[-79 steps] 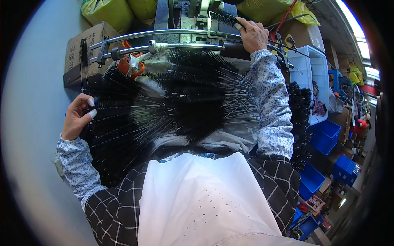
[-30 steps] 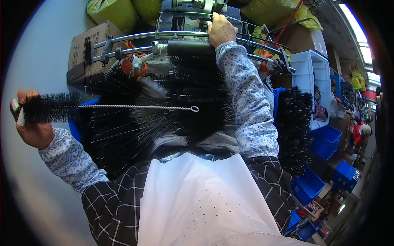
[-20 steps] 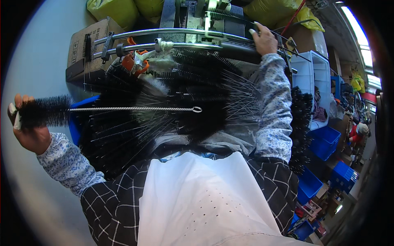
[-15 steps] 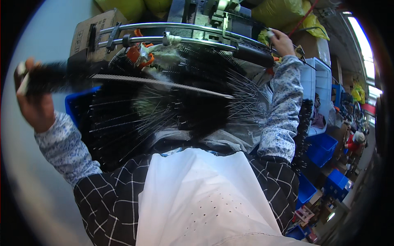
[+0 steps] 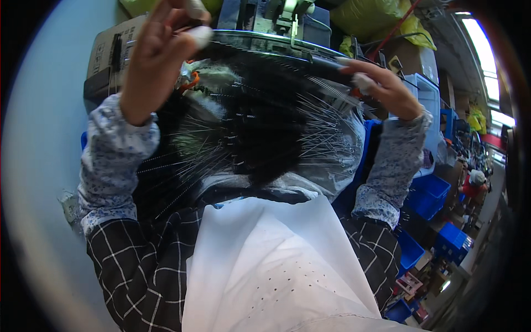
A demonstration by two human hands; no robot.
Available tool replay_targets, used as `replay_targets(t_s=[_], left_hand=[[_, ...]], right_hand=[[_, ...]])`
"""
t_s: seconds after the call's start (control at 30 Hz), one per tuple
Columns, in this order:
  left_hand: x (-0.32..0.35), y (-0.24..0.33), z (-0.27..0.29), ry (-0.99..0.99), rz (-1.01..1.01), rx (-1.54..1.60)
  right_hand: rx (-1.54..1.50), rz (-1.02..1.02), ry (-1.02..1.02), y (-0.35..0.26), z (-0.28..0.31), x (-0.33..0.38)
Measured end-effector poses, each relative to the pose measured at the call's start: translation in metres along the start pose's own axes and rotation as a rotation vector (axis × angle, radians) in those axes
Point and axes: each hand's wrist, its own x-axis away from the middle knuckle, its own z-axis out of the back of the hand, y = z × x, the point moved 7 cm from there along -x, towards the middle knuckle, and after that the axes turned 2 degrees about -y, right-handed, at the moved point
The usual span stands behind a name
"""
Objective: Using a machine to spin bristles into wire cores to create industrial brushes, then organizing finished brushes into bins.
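Observation:
My left hand [image 5: 157, 63] is raised at the upper left, white covers on some fingertips. Its fingers are closed on the end of a black twisted-wire brush, which is smeared by motion. The brush's bare twisted stem [image 5: 332, 88] slants down to the right. My right hand [image 5: 390, 88] is at the right end of the machine, fingers reaching left and apart from the thumb. Its fingertips are by a dark roller [image 5: 323, 62]; whether they touch it I cannot tell. Below lies a heap of black brushes [image 5: 265, 133] with bare wire ends [image 5: 332, 133] fanned to the right.
Metal rails [image 5: 260, 36] of a machine cross the far side. A cardboard box [image 5: 105, 55] stands at the far left, yellow bags [image 5: 365, 22] at the back right. Blue bins [image 5: 428, 196] and a white crate [image 5: 423, 88] stand right. Someone in red [image 5: 473, 185] is farther off.
My left hand has swung from the far left up and inward with the brush. My right hand has come down and turned, its fingers now pointing left.

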Motion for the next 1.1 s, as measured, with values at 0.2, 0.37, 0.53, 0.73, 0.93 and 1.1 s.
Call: replay_targets(t_s=[0.2, 0.37, 0.53, 0.73, 0.93, 1.1], left_hand=[[0.008, 0.002, -0.043, -0.107, -0.093, 0.043], [0.059, -0.045, 0.033, -0.419, 0.365, -0.660], [0.138, -0.099, 0.087, -0.499, 0.655, -1.020], [0.135, -0.094, 0.085, -0.423, 0.611, -0.904], [0.126, -0.072, 0.097, -0.200, 0.661, -0.436], [0.125, -0.028, 0.140, 0.061, 0.192, -0.228]], right_hand=[[0.066, 0.262, 0.177, -0.066, -0.072, -0.036], [0.847, -0.015, 0.783, 0.016, 0.014, -0.033], [1.013, -0.225, 0.762, 0.069, 0.017, -0.059], [0.973, -0.257, 0.740, 0.073, 0.020, -0.065], [0.979, -0.260, 0.740, 0.075, 0.020, -0.066], [0.964, -0.192, 0.722, 0.079, 0.022, -0.071]])
